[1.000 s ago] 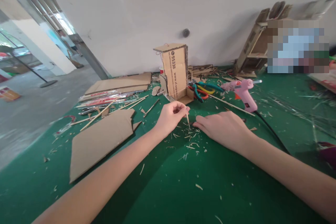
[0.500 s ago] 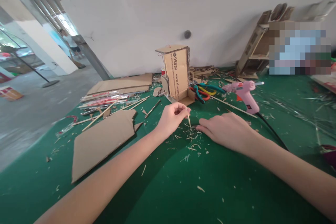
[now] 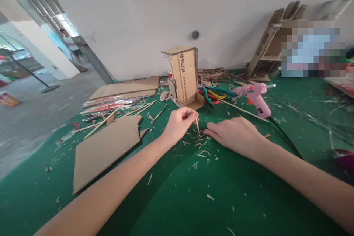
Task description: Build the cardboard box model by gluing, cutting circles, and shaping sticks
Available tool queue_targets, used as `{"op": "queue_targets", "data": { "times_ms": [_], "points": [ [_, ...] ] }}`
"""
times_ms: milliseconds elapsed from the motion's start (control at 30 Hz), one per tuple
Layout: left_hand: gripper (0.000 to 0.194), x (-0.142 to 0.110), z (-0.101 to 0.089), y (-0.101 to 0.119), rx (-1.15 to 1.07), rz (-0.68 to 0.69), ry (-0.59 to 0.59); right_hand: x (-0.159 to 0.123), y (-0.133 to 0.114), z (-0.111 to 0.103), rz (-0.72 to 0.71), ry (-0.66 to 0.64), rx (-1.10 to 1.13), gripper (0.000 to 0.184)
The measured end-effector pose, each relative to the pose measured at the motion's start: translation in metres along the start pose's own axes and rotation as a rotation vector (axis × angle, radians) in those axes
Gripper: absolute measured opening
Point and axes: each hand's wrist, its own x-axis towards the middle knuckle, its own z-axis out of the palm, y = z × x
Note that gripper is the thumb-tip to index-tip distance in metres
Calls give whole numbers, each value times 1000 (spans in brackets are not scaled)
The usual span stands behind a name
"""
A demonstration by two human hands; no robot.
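Observation:
Between the thumb and fingertips of my left hand (image 3: 179, 123) is a short thin wooden stick (image 3: 197, 124), its lower end pointing down at the green tabletop (image 3: 177, 199). My right hand (image 3: 235, 132) is closed, palm down, around a knife; only a bit of its dark blade (image 3: 201, 132) shows, close to the stick's lower end. The handle is hidden under my fingers. Curled wood shavings (image 3: 204, 152) lie scattered below both hands. Just behind them stands an upright cardboard structure (image 3: 184, 75) with printed numbers.
A pink glue gun (image 3: 260, 99) with a black cord stands to the right. Pliers (image 3: 212, 96) with coloured handles lie beside the cardboard structure. A flat cardboard sheet (image 3: 106, 151) and several sticks (image 3: 103, 121) are on the left. A person (image 3: 71, 44) stands in the far background.
Both hands keep nearly the same place, with the stick and blade staying close together. The view shifts slightly right and back. The person in the background has moved a little.

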Motion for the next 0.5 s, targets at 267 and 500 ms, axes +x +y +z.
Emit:
{"op": "queue_targets", "data": {
  "times_ms": [267,500],
  "points": [
    [20,0,1,1,3,4,6,0,1,-1,24,25,12,42],
    [19,0,0,-2,-17,2,13,-2,-1,-1,-18,8,21,40]
  ]
}}
